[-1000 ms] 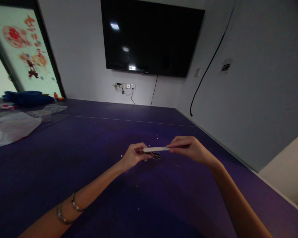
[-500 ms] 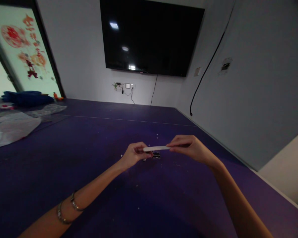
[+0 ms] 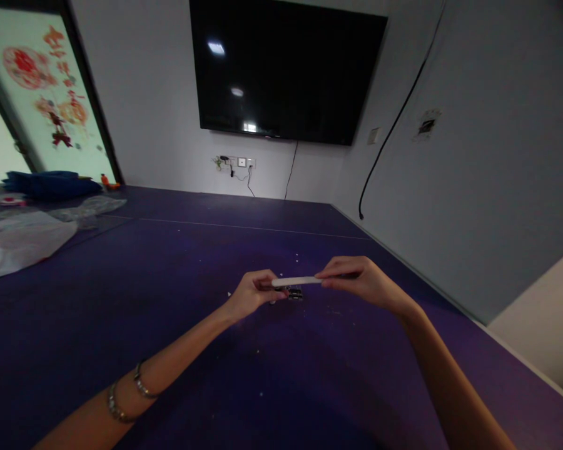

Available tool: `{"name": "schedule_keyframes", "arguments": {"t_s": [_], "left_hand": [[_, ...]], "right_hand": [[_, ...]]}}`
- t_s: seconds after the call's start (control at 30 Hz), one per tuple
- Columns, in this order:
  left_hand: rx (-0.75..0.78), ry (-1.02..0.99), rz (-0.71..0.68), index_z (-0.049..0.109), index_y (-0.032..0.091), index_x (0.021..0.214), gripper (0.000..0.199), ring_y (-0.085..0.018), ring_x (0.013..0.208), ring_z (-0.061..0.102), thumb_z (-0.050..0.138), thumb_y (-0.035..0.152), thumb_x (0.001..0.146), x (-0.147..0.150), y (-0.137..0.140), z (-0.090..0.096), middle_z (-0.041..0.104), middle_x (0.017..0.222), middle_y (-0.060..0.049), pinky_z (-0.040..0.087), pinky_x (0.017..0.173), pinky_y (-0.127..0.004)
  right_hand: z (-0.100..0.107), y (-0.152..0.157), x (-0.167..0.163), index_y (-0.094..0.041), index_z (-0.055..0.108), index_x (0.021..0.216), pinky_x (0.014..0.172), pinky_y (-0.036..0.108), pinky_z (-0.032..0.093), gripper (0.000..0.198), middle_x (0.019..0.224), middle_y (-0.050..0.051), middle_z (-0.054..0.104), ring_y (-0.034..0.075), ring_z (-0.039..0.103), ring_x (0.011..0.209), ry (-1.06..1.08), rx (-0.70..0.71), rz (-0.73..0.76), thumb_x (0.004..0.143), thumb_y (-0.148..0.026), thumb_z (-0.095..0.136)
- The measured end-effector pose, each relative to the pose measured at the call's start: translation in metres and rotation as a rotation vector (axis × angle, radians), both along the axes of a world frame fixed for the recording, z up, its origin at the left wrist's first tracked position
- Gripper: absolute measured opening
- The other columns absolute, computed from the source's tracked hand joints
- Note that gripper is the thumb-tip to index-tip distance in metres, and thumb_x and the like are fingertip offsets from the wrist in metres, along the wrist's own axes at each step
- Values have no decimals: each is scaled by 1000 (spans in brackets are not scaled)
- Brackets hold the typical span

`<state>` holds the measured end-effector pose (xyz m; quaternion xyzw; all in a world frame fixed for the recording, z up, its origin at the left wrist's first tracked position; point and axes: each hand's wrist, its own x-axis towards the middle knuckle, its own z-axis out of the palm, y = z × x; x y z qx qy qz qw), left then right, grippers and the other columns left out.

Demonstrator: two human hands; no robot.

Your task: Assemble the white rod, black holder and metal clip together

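Observation:
Between my two hands is a thin white strip-like piece (image 3: 298,281), seen nearly edge-on and held almost level. My left hand (image 3: 252,292) is closed on its left end, thumb below and fingers above. The right end is pinched between the thumb and fingertips of my right hand (image 3: 351,278). Just below the strip, a small dark object with pale markings (image 3: 295,293) shows against the purple surface; its kind is too small to tell, and my left fingers partly hide its left side.
Small white bits lie scattered on the purple surface (image 3: 192,350). White and clear plastic sheets (image 3: 28,240) lie at the left, with a dark blue cloth bundle (image 3: 51,185) behind. A black cable (image 3: 394,125) hangs along the right wall, and a large television (image 3: 286,69) is mounted ahead.
Almost nothing differs. Both hands and the white strip have shifted a tiny amount to the right, and the hold is the same.

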<state>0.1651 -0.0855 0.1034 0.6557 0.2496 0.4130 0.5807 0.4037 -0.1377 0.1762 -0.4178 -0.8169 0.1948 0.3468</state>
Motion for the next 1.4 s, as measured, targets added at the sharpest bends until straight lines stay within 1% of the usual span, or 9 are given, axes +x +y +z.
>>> {"name": "schedule_keyframes", "arguments": {"t_s": [0.2, 0.37, 0.53, 0.7, 0.87, 0.97, 1.1, 1.23, 1.4], "left_hand": [[15, -4, 15, 56, 13, 67, 18, -14, 71, 63, 73, 17, 62, -3, -2, 3, 70, 75, -5, 46, 63, -25], [10, -3, 28, 58, 13, 70, 18, -13, 67, 63, 73, 17, 62, -3, -4, 6, 70, 74, -5, 45, 61, -25], [2, -50, 9, 58, 13, 72, 17, -16, 72, 64, 72, 19, 64, -3, -2, 5, 69, 75, -6, 47, 62, -27], [-10, -77, 10, 59, 12, 71, 17, -16, 70, 64, 73, 18, 62, -2, -1, 4, 69, 74, -5, 47, 62, -27], [3, -95, -14, 58, 12, 72, 17, -18, 73, 65, 72, 18, 64, -1, -3, 6, 69, 75, -7, 48, 64, -29], [-14, -101, 12, 57, 12, 75, 19, -17, 68, 64, 72, 20, 64, -1, -2, 5, 69, 76, -7, 48, 64, -30], [-36, -87, 100, 56, 14, 82, 22, -11, 51, 58, 68, 27, 69, -2, 1, 0, 67, 71, -4, 46, 54, -26], [-20, -69, 162, 56, 15, 86, 22, -7, 42, 48, 64, 31, 72, -1, 3, -6, 62, 61, 1, 38, 45, -20], [-47, -32, 251, 60, 15, 84, 25, -5, 38, 37, 64, 35, 69, 2, 6, -10, 52, 53, 5, 26, 39, -19]], "right_hand": [[-1, 3, 7, -25, 73, 89, 62, 28, 45, 21, 84, 5, 67, 16, 60, 74, 21, 6, -55, 75, -37, 64], [-2, 5, 13, -24, 73, 88, 61, 27, 45, 21, 82, 5, 66, 15, 59, 72, 39, -63, 40, 73, -36, 66], [-6, 10, 17, -23, 73, 89, 62, 27, 44, 21, 83, 5, 66, 15, 59, 73, 55, -40, -37, 74, -36, 66], [-8, 11, 17, -22, 73, 88, 62, 27, 44, 23, 83, 6, 66, 15, 59, 74, 62, -80, 16, 73, -37, 66], [-12, 16, 22, -22, 73, 89, 64, 27, 43, 24, 84, 6, 66, 16, 58, 75, 54, -57, -69, 73, -38, 65], [-14, 18, 23, -22, 72, 93, 64, 28, 43, 26, 86, 6, 66, 16, 57, 75, 74, -37, -142, 73, -39, 65], [-16, 18, 14, -22, 67, 107, 55, 25, 40, 35, 76, 3, 63, 11, 51, 60, 159, -58, -224, 77, -38, 60], [-23, 19, 3, -18, 57, 121, 43, 20, 30, 46, 60, -3, 48, 7, 38, 48, 322, -160, -230, 80, -38, 56], [-26, 15, -19, -20, 53, 121, 37, 18, 23, 47, 70, -2, 48, 5, 34, 46, 546, -295, -151, 77, -37, 58]]}}
